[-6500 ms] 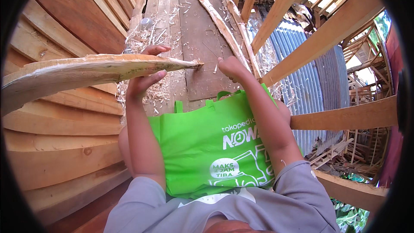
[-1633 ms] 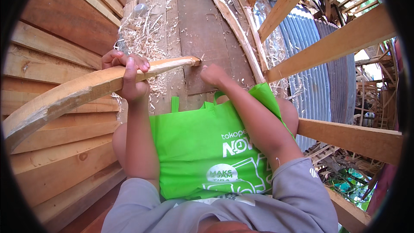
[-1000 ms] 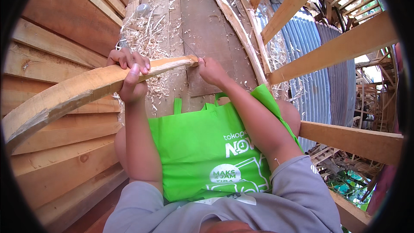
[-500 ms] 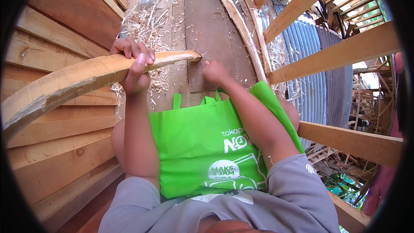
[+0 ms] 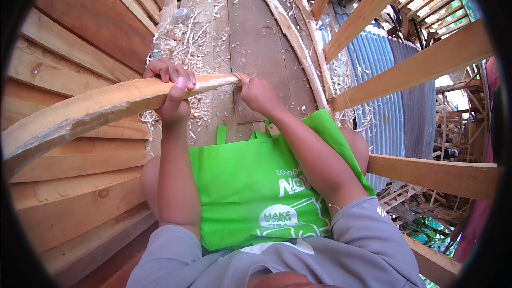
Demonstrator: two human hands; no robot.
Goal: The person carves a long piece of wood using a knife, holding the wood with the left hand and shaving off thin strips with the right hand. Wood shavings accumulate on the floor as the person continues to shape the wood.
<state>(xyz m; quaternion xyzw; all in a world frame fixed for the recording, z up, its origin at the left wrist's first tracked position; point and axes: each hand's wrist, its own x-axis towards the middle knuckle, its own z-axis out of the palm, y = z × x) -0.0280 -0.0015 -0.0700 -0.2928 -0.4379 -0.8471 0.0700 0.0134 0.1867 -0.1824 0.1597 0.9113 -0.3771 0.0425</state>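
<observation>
A long curved piece of wood (image 5: 80,104) runs from the left rim of the view to its pale, shaved tip near the centre. My left hand (image 5: 172,89) is closed round it, thumb on the near side and fingers over the top. At the tip, my right hand (image 5: 258,96) is closed on a thin-bladed knife (image 5: 229,65); its handle is hidden in the fist. The slim dark blade points up and to the left, by the end of the wood. A green cloth bag (image 5: 240,181) covers my lap below both forearms.
Wood shavings (image 5: 184,42) litter the plank floor (image 5: 256,37) ahead. A small clear cup (image 5: 182,15) stands among them. Stacked boards (image 5: 80,152) form the left side. Two pale poles (image 5: 296,32), wooden rails (image 5: 410,66) and corrugated sheeting (image 5: 376,74) are on the right.
My right hand has moved slightly left and nearer to me, against the tip. More of the knife blade shows. The wood's tip sits a little lower and further left; my left hand keeps its hold.
</observation>
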